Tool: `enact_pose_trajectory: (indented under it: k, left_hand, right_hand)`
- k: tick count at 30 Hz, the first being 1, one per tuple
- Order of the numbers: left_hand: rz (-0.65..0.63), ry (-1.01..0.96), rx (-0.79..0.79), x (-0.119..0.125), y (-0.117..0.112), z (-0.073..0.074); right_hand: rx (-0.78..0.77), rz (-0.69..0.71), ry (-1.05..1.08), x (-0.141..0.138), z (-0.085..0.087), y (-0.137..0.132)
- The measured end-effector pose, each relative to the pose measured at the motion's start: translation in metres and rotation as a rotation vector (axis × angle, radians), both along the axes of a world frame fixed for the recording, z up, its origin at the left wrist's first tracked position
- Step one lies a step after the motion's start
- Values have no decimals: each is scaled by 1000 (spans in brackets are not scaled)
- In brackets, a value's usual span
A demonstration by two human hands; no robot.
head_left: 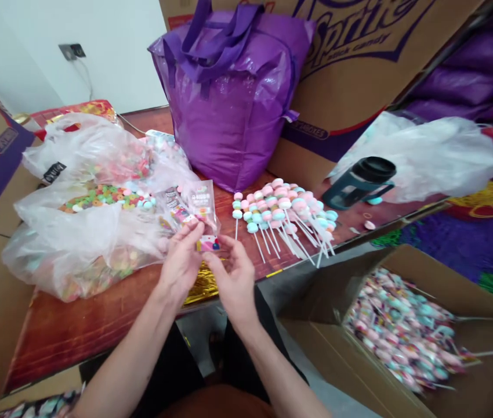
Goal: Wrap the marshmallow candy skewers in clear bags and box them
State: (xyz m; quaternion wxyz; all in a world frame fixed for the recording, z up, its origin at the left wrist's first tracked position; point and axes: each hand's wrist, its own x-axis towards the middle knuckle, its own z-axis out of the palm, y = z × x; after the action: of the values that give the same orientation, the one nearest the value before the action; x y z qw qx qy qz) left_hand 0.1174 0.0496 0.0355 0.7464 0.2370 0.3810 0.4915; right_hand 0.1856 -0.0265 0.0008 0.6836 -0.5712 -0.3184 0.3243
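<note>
My left hand [182, 260] and my right hand [234, 277] meet over the near edge of a red-brown table [76, 325]. Both pinch the lower end of a small clear printed wrapper bag [200, 209] that stands up between them. A bundle of gold twist ties [200, 285] lies just under my hands. To the right, several marshmallow candy sticks [283, 215] in pink, white and blue lie fanned out on the table.
Clear plastic bags of coloured candy [94, 215] fill the table's left. A purple tote bag [233, 98] and a large printed carton [359, 64] stand behind. A dark bottle [359, 181] lies at right. An open carton of wrapped candy sticks [407, 331] sits at lower right.
</note>
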Motion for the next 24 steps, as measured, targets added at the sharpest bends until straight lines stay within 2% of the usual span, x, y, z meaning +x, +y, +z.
enact_pose_trajectory:
  k: [4,9,12,17,22,24]
  left_hand:
    - [51,-79,-84,4,-19,-12]
    - [70,-17,-25,-2,-25,-29]
    - [109,21,10,-3,-30,-29]
    - [110,43,72,-11,-32,-22]
    - [173,45,63,-25,-20,-22]
    - [243,47,61,-28,-14,-26]
  right_hand:
    - [-17,-48,154,-8,-8,12]
    - [-61,26,79,0,-7,3]
    - [-66,60,-31,3,-5,2]
    - [-91,123,-242,17,-2,1]
    - [-130,346,-387,41,-1,7]
    - [-179,290,-471,52,-3,17]
